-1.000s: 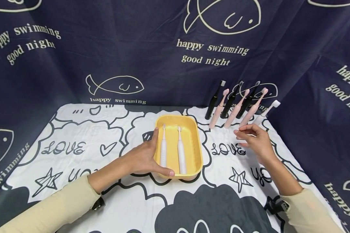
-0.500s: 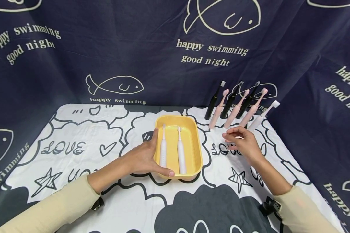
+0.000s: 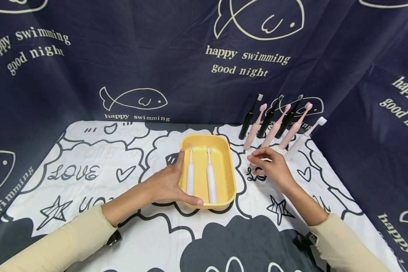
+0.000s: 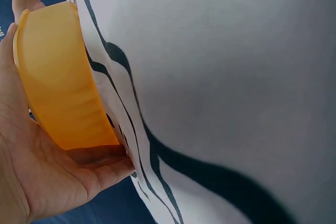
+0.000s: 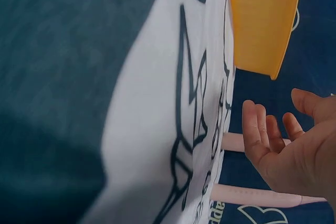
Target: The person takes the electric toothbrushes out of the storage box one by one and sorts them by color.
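My left hand [image 3: 166, 185] grips the left near corner of a yellow plastic tray [image 3: 232, 170], its thumb at the front rim and its fingers along the left side. From the left wrist, the hand [image 4: 47, 166] lies round the outer wall of the tray [image 4: 58, 72]. Inside lie two white electric toothbrushes, one left [image 3: 190, 173] and one in the middle [image 3: 211, 179], heads pointing away. Loosely curled and holding nothing, my right hand [image 3: 270, 166] hovers right of the tray, in front of a standing pink electric toothbrush [image 3: 272, 134].
Upright at the back right stand three black electric toothbrushes [image 3: 247, 122], three pink ones and a white one [image 3: 299, 142] at the right end. A white patterned cloth [image 3: 149, 230] covers the table. Dark blue fabric [image 3: 176, 56] hangs behind and at the sides.
The right hand has moved left, away from the standing white toothbrush and toward the tray, uncovering that toothbrush's handle. The left hand and the tray have stayed put.
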A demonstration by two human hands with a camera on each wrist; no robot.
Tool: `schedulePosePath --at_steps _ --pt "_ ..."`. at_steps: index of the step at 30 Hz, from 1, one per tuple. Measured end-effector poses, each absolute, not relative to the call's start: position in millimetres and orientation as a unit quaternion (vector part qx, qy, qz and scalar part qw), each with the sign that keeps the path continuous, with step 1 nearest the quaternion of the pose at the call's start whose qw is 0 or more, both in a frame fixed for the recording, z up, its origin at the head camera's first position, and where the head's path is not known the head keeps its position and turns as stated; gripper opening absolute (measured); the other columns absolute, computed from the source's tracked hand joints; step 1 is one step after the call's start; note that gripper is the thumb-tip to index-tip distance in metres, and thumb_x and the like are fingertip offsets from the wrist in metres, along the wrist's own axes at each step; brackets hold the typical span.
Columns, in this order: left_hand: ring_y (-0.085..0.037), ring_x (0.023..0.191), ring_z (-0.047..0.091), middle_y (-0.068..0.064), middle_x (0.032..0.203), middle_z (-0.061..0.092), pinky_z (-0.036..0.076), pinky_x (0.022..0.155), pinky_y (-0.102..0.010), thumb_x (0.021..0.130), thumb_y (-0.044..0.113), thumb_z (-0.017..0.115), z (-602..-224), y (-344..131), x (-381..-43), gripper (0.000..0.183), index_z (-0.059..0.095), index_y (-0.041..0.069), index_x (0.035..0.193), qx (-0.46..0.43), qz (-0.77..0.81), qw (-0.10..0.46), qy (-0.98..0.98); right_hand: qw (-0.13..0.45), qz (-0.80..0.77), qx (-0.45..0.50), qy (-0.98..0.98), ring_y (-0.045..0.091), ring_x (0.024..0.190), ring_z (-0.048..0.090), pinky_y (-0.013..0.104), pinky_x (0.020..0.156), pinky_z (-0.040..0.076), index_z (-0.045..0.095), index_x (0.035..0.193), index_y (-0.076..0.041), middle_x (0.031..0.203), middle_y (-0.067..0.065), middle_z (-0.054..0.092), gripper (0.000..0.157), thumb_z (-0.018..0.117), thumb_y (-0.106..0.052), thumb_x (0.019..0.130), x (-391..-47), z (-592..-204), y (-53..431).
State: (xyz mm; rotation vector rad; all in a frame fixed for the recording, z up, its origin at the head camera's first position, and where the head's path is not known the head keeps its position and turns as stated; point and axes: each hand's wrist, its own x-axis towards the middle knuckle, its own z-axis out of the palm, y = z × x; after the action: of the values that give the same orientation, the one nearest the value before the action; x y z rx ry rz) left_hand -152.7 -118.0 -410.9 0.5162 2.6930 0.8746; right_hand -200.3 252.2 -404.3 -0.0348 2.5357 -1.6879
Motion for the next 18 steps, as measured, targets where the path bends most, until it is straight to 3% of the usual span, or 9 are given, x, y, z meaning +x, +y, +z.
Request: schedulePosePath --at_steps 8,18 --pt "-0.027 0.137 0.064 -0.020 0.162 0.061 0.054 0.116 -0.051 0.064 0.086 0.095 -410.2 -117.6 -152.2 0.177 -0.013 0.007 0.180 0.179 0.304 0.131 0.927 0.059 -0.565 -0.038 0.822 0.023 0.110 0.079 0.044 0.090 0.070 0.064 0.134 0.003 0.126 0.010 0.067 0.044 0.079 -0.030 0.109 -199.3 -404.6 239.4" --pt "-0.030 0.140 0.064 -0.022 0.164 0.059 0.054 0.117 -0.052 0.065 0.085 0.095 -409.1 -117.1 -151.4 0.176 -0.013 0.006 0.180 0.179 0.305 0.132 0.926 0.063 -0.555 -0.046 0.829 0.029 0.116 0.079 0.041 0.091 0.070 0.069 0.135 -0.001 0.138 0.018 0.066 0.043 0.080 -0.033 0.108 -198.4 -403.0 220.0"
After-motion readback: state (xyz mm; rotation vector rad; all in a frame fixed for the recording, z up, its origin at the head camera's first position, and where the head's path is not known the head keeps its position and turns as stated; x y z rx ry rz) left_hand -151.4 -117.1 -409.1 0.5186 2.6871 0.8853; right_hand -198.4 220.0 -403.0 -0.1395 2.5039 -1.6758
